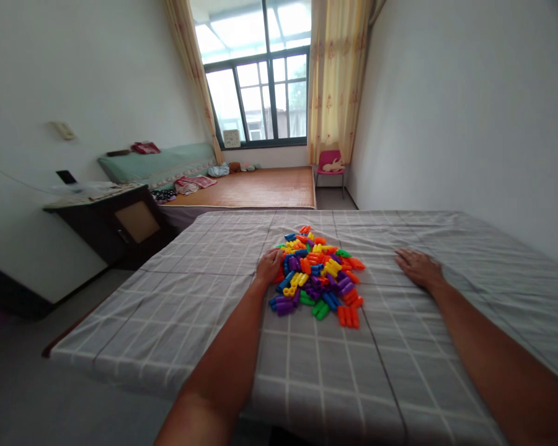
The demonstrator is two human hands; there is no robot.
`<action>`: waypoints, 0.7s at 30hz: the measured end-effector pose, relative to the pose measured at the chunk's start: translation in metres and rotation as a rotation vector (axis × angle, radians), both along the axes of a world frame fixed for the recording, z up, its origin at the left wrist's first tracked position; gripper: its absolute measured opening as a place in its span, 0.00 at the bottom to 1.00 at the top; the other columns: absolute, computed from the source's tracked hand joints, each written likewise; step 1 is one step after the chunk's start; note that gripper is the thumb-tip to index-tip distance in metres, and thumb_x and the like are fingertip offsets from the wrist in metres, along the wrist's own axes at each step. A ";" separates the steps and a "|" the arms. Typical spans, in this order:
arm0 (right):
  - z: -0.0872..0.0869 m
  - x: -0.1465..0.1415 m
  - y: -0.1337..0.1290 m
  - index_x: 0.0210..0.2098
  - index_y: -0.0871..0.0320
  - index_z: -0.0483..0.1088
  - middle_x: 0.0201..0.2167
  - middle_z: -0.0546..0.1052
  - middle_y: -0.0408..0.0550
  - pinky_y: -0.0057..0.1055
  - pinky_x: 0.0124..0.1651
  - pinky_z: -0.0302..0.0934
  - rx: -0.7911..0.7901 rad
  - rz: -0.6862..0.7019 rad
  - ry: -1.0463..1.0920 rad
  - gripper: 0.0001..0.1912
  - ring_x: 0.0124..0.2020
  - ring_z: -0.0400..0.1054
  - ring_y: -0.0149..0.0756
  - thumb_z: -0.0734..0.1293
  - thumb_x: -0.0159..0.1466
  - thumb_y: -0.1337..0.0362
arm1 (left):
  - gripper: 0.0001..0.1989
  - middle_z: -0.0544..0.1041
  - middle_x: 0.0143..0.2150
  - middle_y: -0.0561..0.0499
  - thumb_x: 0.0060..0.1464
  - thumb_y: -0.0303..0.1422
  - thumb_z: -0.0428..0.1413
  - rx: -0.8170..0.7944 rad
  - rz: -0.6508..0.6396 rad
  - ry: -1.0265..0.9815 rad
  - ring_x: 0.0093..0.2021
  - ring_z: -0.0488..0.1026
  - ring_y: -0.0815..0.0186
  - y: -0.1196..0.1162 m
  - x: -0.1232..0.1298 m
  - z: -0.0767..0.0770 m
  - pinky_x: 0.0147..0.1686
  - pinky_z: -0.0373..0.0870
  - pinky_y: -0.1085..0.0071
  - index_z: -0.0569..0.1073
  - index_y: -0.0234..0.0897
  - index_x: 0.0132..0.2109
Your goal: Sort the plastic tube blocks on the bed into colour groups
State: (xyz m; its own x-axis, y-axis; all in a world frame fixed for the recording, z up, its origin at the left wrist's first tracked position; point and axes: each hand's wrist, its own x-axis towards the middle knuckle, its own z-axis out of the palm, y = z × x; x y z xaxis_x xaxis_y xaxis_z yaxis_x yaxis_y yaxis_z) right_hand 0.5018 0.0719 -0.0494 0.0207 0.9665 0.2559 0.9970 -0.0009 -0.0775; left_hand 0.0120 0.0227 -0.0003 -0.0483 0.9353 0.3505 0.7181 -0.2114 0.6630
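A heap of plastic building pieces (314,272) in orange, yellow, purple, blue and green lies on the grey checked cloth (214,266). Many pieces look like short joined tubes with rounded ends. Against the heap's left side rests my left hand (270,265), its fingers stretched toward the pieces and touching the edge; no piece shows in its grasp. Well to the right of the heap, my right hand (418,267) lies flat on the cloth with fingers apart and nothing in it. An orange piece (348,317) sits at the heap's near right edge.
Beyond the table stands a low bed (270,186) with clothes and soft toys on it. A dark cabinet (116,220) is at the left, and a pink chair (330,162) stands by the window. A white wall (469,111) runs along the right.
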 end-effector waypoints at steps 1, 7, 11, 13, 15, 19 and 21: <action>0.002 -0.002 -0.001 0.60 0.49 0.66 0.62 0.67 0.45 0.46 0.64 0.51 -0.016 0.000 0.001 0.27 0.63 0.59 0.42 0.51 0.67 0.50 | 0.20 0.79 0.50 0.50 0.64 0.38 0.43 -0.002 0.001 0.000 0.54 0.72 0.64 0.001 0.000 0.000 0.56 0.66 0.68 0.79 0.42 0.44; 0.012 -0.009 -0.008 0.60 0.51 0.66 0.63 0.65 0.46 0.48 0.65 0.49 -0.044 0.006 0.021 0.27 0.64 0.57 0.45 0.52 0.68 0.51 | 0.21 0.78 0.52 0.47 0.64 0.39 0.42 -0.038 0.005 0.061 0.56 0.70 0.63 0.007 0.002 0.001 0.58 0.63 0.66 0.79 0.39 0.45; 0.014 -0.011 -0.012 0.58 0.52 0.68 0.62 0.68 0.47 0.48 0.63 0.53 -0.015 0.004 0.065 0.24 0.62 0.59 0.46 0.54 0.67 0.53 | 0.19 0.76 0.54 0.47 0.63 0.36 0.43 -0.091 0.023 0.137 0.59 0.68 0.63 0.009 0.008 0.003 0.61 0.60 0.64 0.78 0.39 0.48; 0.020 -0.016 -0.015 0.56 0.55 0.70 0.59 0.70 0.50 0.46 0.61 0.55 0.062 0.007 0.103 0.23 0.60 0.61 0.47 0.56 0.67 0.56 | 0.20 0.76 0.55 0.47 0.63 0.35 0.42 -0.075 0.043 0.136 0.59 0.68 0.63 0.009 0.010 0.002 0.61 0.60 0.64 0.78 0.39 0.48; 0.031 -0.029 -0.022 0.55 0.57 0.70 0.57 0.72 0.52 0.46 0.61 0.56 0.188 0.044 0.157 0.22 0.59 0.61 0.47 0.56 0.66 0.59 | 0.21 0.76 0.55 0.45 0.64 0.36 0.41 -0.045 0.062 0.109 0.59 0.68 0.63 0.007 0.010 0.001 0.60 0.61 0.64 0.78 0.37 0.47; 0.066 -0.090 -0.041 0.52 0.57 0.71 0.51 0.75 0.53 0.41 0.53 0.64 0.227 0.312 0.383 0.21 0.47 0.71 0.43 0.55 0.66 0.60 | 0.21 0.77 0.53 0.45 0.64 0.37 0.42 -0.024 0.038 0.060 0.56 0.70 0.62 0.005 0.007 -0.001 0.58 0.63 0.67 0.79 0.37 0.44; 0.083 -0.133 -0.048 0.51 0.55 0.72 0.50 0.76 0.51 0.38 0.49 0.67 0.104 0.542 0.440 0.19 0.42 0.73 0.40 0.57 0.66 0.57 | 0.21 0.77 0.51 0.45 0.63 0.38 0.42 -0.029 0.029 0.052 0.55 0.71 0.62 0.005 0.007 0.000 0.56 0.64 0.67 0.79 0.37 0.43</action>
